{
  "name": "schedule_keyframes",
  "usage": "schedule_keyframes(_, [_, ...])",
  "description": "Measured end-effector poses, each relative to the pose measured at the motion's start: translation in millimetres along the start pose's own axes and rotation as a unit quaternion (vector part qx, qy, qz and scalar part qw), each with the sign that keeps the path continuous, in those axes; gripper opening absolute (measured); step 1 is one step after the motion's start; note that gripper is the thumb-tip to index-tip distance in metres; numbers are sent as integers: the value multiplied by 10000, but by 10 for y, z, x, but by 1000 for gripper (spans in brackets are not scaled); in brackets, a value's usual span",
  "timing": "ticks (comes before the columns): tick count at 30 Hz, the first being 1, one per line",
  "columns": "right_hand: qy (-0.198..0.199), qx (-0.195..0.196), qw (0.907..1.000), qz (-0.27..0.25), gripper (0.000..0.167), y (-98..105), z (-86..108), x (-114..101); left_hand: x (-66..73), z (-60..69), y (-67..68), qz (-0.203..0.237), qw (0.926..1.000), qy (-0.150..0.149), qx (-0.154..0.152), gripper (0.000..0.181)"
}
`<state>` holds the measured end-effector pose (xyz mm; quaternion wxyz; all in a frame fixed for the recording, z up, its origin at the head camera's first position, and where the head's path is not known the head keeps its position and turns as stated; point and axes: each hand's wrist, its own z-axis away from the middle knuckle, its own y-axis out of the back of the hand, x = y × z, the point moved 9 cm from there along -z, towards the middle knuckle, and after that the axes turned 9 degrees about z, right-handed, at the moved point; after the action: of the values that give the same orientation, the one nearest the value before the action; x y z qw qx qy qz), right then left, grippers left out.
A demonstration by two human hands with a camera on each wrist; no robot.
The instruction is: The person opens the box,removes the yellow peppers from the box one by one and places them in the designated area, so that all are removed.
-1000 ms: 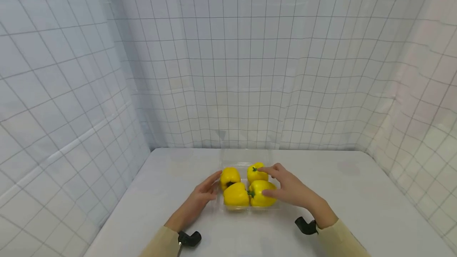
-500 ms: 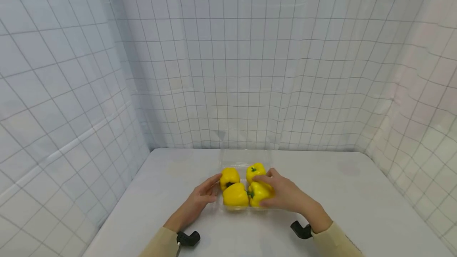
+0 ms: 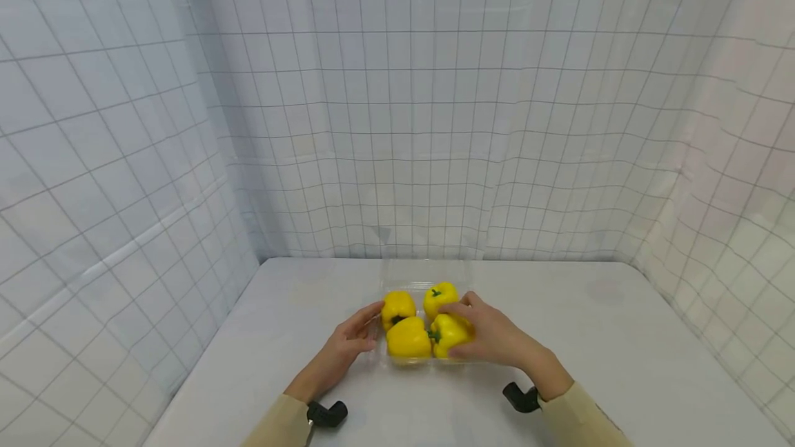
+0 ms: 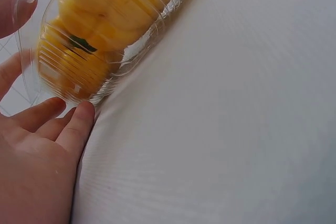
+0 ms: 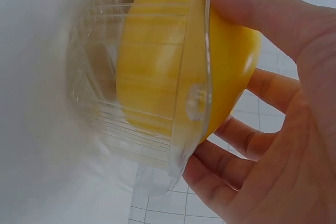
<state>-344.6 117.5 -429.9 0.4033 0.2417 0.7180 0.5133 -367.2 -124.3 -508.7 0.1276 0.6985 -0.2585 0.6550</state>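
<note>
A clear plastic clamshell container (image 3: 405,362) holds several yellow bell peppers. My right hand (image 3: 497,338) grips the front-right bell pepper (image 3: 448,338), thumb at its near side and fingers over its far side. In the right wrist view that bell pepper (image 5: 157,66) sits partly above the container's rim. My left hand (image 3: 348,345) rests along the container's left side with loosely bent fingers. The left wrist view shows its fingertips (image 4: 81,114) touching the ribbed wall. Nearby are the front-left bell pepper (image 3: 408,338), back-left bell pepper (image 3: 397,309) and back-right bell pepper (image 3: 439,299).
The container's clear lid (image 3: 425,272) lies folded back on the far side. Underneath is a white table (image 3: 559,309). Grid-patterned white curtains (image 3: 410,123) enclose the back and both sides. A black wrist mount (image 3: 520,397) sits on each forearm.
My right hand has come down and leftward, and its fingers have closed round the front-right bell pepper. Both right-side bell peppers have shifted slightly left. My left hand has barely moved.
</note>
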Motion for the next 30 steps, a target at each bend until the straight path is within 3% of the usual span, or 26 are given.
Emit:
schedule_keyframes(13, [157, 185, 9997, 76, 62, 53, 6, -8, -30, -10, -7, 155, 9999, 30, 7, 68])
schedule_keyframes(30, [226, 302, 9992, 118, 61, 122, -4, -26, 3, -5, 13, 16, 10000, 29, 36, 68])
